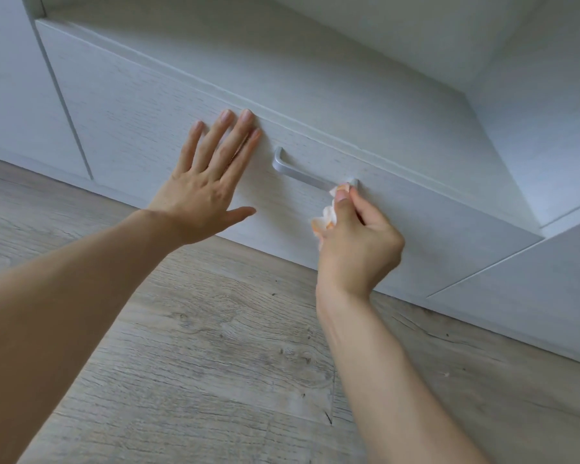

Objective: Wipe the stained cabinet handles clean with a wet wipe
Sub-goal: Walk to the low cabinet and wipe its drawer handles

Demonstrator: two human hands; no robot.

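Note:
A silver bar handle (298,170) is fixed to the white drawer front (141,128) low on the cabinet. My right hand (355,239) grips a crumpled wet wipe (329,216), white with orange marks, and holds it against the handle's right end. That end is mostly hidden by the wipe and my fingertips. My left hand (208,182) lies flat on the drawer front just left of the handle, fingers straight and spread.
The drawer sits under an open white shelf recess (349,61). Another white cabinet panel (533,283) adjoins at the right, and a tall panel (10,95) stands at the left. Grey wood-look flooring (215,346) runs below.

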